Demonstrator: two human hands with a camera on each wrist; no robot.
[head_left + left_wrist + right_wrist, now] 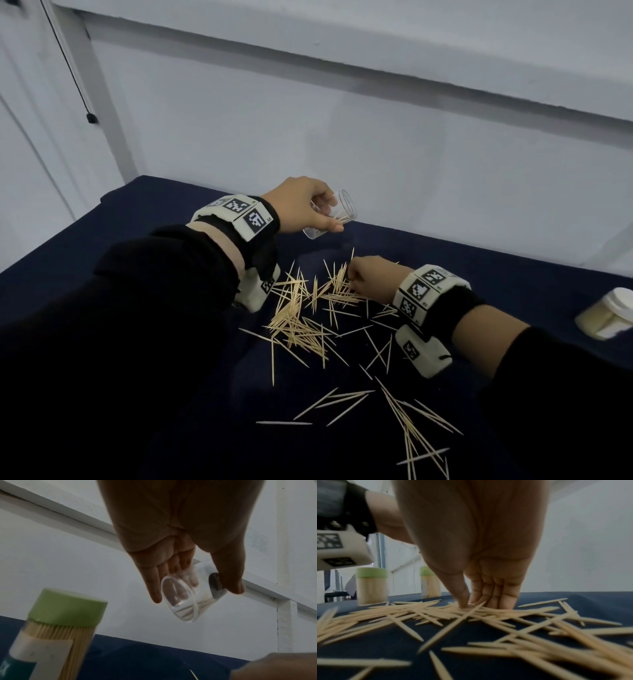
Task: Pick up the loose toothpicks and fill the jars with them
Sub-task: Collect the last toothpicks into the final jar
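Note:
Several loose toothpicks lie scattered on the dark blue cloth. My left hand holds a clear open jar tilted above the far side of the pile, with a few toothpicks inside. In the left wrist view the jar sits between the thumb and fingers of my left hand, base toward the camera. My right hand reaches down into the pile's far edge. There my right hand pinches toothpicks between thumb and fingers against the cloth.
A green-lidded jar packed with toothpicks stands close under my left wrist. Two green-lidded jars show beyond the pile. A white-capped jar lies at the right edge. A white wall runs behind the table.

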